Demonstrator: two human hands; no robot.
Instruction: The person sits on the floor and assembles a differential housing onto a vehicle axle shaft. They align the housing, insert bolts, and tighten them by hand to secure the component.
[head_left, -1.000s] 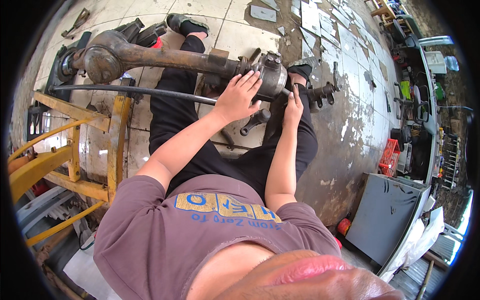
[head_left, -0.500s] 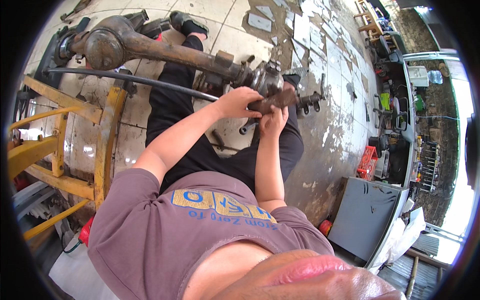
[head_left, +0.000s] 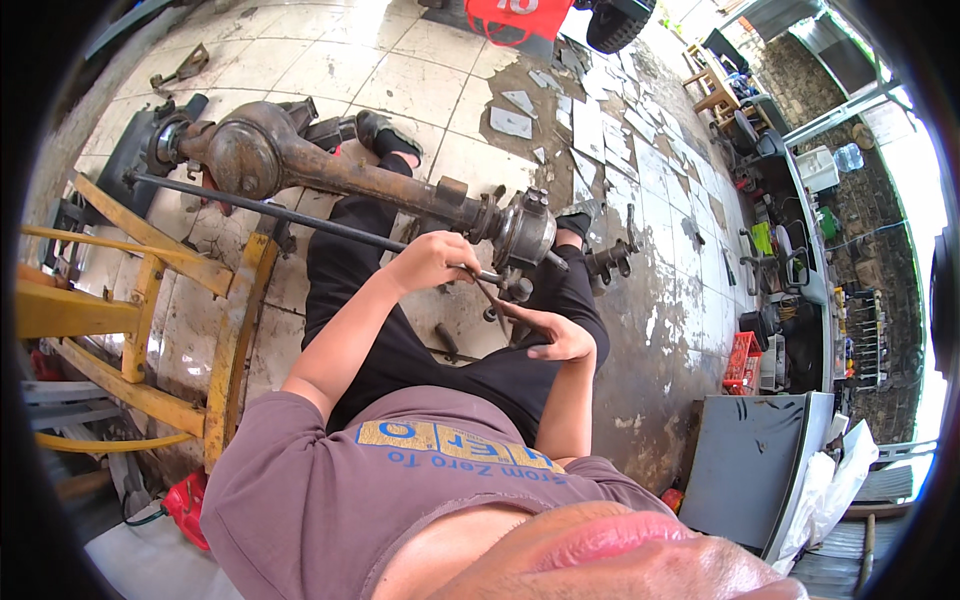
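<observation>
**Axle on a tiled workshop floor**

We sit on cracked tiles (head_left: 400, 90), legs under a rusty axle (head_left: 390, 185). Our left hand (head_left: 435, 262) is curled shut around a thin rod (head_left: 490, 295), just at 7 o'clock from the axle's hub (head_left: 525, 232). Our right hand (head_left: 560, 340), at 5 o'clock, lies with fingers spread, touching the rod's lower end. A yellow frame (head_left: 150, 300) stands at 9 o'clock.

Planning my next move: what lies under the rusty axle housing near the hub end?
Under the axle housing lie the person's black-trousered legs and a long dark rod on white tiled floor. The floor directly beneath is covered.
</observation>
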